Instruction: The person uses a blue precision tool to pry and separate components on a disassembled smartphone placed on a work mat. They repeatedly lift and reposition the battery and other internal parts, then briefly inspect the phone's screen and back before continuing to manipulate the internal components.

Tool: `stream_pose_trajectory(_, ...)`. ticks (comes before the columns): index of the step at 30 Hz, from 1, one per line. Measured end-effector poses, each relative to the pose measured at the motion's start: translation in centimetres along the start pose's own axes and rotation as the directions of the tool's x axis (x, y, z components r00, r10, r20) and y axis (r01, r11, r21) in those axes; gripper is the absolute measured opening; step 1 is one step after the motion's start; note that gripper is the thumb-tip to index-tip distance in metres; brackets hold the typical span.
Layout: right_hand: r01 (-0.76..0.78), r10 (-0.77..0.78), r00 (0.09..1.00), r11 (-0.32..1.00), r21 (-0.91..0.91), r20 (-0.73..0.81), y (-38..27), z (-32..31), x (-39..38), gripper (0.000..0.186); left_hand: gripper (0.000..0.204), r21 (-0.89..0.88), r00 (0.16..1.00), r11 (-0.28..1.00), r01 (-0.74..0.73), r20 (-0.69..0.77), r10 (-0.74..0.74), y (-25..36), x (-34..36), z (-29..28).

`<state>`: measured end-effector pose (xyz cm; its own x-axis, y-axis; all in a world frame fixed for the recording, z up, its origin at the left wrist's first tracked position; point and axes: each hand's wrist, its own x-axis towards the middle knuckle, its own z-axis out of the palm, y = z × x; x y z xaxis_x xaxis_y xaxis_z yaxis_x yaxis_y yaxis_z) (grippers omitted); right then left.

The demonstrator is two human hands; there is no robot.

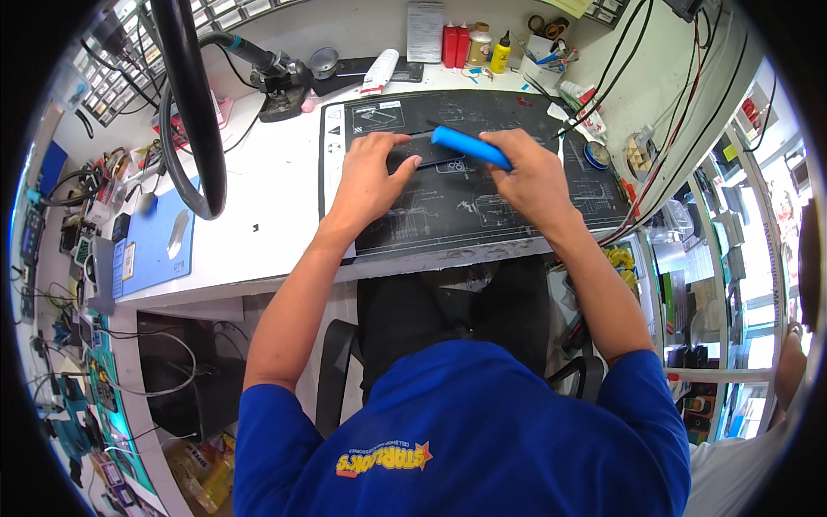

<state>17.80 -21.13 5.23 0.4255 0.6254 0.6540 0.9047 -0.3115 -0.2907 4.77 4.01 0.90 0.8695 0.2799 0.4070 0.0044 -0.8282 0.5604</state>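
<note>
A dark slab (428, 150) lies on the black mat (465, 234), between the two hands. The left hand (370, 177) is at its left end, thumb and forefinger parted around it — whether they pinch it, I cannot tell. The right hand (532, 172) is closed round a blue tool (469, 146), which slants above the slab's right part. Beyond the mat stand a white tube (381, 71), red bottles (450, 45) and a yellow bottle (500, 55); a round tin (596, 155) sits at right — a blue mat (155, 246) far left.
</note>
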Motion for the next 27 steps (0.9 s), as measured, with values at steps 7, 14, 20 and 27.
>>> stream_pose_trajectory(7,-0.524,0.514,0.849,0.787,0.326,0.122,1.2,-4.0,2.3,0.037,0.052,-0.085,0.974,0.985,-0.151,-0.182,0.133,2.8,1.5,-2.1)
stream_pose_trajectory(14,-0.592,0.314,0.762,0.693,0.412,0.567,0.2,-6.2,6.4,0.064,0.077,-0.707,0.689,0.335,0.623,0.699,0.194,5.3,3.8,-4.4)
stream_pose_trajectory(20,-0.509,0.232,0.847,0.613,0.604,0.479,2.4,-0.8,5.3,0.058,0.08,-0.739,0.82,-0.361,0.568,0.544,0.178,5.9,-0.7,0.7)
stream_pose_trajectory(27,-0.375,0.428,0.881,0.892,-0.254,0.203,9.2,5.2,-0.1,0.044,0.09,-0.82,0.921,-0.451,0.352,0.39,0.01,4.2,-4.3,3.7)
